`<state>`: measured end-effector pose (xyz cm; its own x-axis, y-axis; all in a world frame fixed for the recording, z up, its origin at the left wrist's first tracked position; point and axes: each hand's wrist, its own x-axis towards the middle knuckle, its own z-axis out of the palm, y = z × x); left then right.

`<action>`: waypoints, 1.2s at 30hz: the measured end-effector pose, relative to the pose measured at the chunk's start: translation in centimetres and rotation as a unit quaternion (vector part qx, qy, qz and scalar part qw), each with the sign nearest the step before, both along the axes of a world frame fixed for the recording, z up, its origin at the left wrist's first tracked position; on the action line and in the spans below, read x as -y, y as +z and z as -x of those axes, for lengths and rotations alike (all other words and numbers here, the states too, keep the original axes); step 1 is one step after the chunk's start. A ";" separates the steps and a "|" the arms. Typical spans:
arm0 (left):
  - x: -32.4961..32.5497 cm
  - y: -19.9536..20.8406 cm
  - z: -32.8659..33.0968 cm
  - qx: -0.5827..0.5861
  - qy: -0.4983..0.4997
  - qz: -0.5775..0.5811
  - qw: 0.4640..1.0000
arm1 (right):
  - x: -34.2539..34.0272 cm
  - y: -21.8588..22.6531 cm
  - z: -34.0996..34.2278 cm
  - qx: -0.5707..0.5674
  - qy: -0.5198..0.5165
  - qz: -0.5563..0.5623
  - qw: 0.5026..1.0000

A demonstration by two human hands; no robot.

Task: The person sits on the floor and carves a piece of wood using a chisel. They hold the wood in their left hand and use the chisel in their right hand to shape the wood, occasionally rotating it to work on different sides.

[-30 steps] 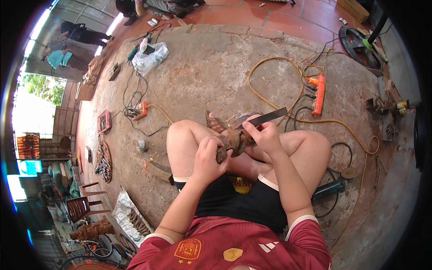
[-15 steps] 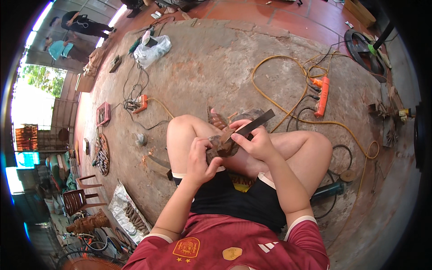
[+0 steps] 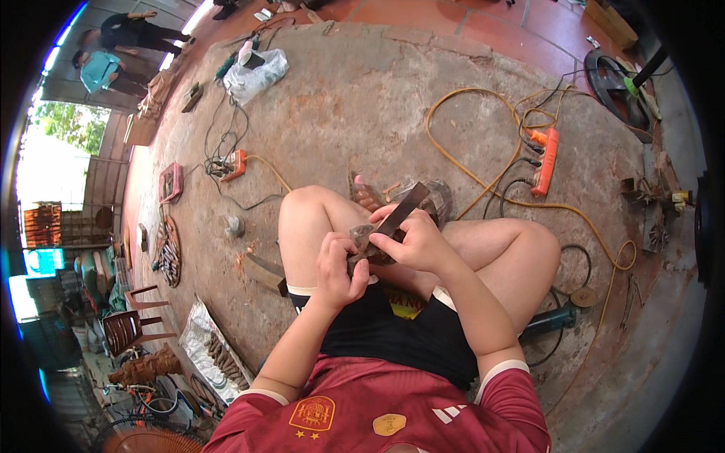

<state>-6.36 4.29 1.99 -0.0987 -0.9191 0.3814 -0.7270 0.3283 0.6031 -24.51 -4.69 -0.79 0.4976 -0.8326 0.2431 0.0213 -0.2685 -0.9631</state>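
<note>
Between my bent knees, my left hand (image 3: 338,270) is closed around a dark brown piece of what looks like carved wood (image 3: 364,235). My fingers and thumb cover much of its shape. In my right hand (image 3: 420,240) is a flat, dark, straight-edged strip (image 3: 408,202), pinched between thumb and fingers. It slants up and away to the right, its lower end at the brown piece. I cannot tell whether the strip is a file or a scraper blade.
Orange power strips lie at right (image 3: 546,160) and left (image 3: 236,164), with a looping yellow cord (image 3: 430,113). A green cylindrical power tool (image 3: 550,322) rests beside my right knee. Left are a pink basket (image 3: 172,183) and a white sack (image 3: 205,349). Two people (image 3: 106,69) stand far left.
My right hand has drawn slightly left and back toward me, and the strip now points up more steeply. The left hand keeps its hold on the brown piece. The people far left have shifted.
</note>
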 end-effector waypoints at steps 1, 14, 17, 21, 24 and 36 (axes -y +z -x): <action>0.0 0.0 0.0 0.000 -0.003 0.002 1.000 | -0.1 -0.1 0.0 -0.006 -0.027 -0.015 1.000; 1.0 0.3 0.6 0.003 0.013 0.004 1.000 | 0.7 -0.7 0.9 0.009 -0.160 -0.013 0.987; 1.6 0.3 0.7 -0.010 0.033 0.009 0.999 | 0.7 -1.4 2.1 0.048 -0.134 -0.144 0.979; 2.4 0.1 0.8 -0.019 0.047 0.002 0.999 | 0.1 -2.5 2.2 0.103 -0.101 -0.164 0.976; 2.7 0.3 1.0 -0.021 0.058 -0.014 0.998 | 0.2 -1.8 2.6 0.062 -0.075 -0.118 0.988; 3.9 0.6 1.5 -0.021 0.055 -0.014 0.998 | 0.6 -2.8 1.9 0.121 -0.106 -0.127 0.979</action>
<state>-7.90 0.41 2.55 0.0193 -0.9337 0.3574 -0.7316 0.2305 0.6416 -26.43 -5.30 -3.61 0.2614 -0.9596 0.1037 0.2274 -0.0432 -0.9728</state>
